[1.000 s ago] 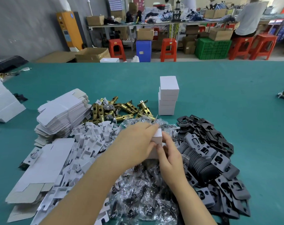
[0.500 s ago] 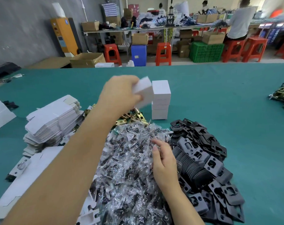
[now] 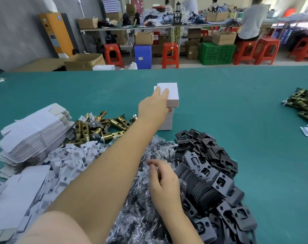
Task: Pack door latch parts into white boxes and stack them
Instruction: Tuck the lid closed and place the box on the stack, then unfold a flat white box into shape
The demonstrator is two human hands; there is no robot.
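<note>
My left hand [image 3: 153, 110] reaches forward and holds a closed white box [image 3: 172, 95] on top of a short stack of white boxes [image 3: 167, 124]. The fingers lie over the box's top, and the box sits slightly askew on the stack. My right hand [image 3: 163, 184] hovers low over a heap of clear plastic bags [image 3: 140, 217] with fingers loosely curled; nothing shows in it. Brass door latches [image 3: 100, 127] lie left of the stack. Black strike plates [image 3: 211, 173] are piled to the right of the bags.
Flat unfolded cartons [image 3: 31, 131] are stacked at the left, with white card inserts [image 3: 70, 159] scattered in front. More brass latches [image 3: 304, 104] lie at the far right of the green table [image 3: 237, 103]. Behind it are stools, crates and seated people.
My left hand carried the white box from in front of me up and forward onto the stack. My right hand let go of the box and stayed over the bags.
</note>
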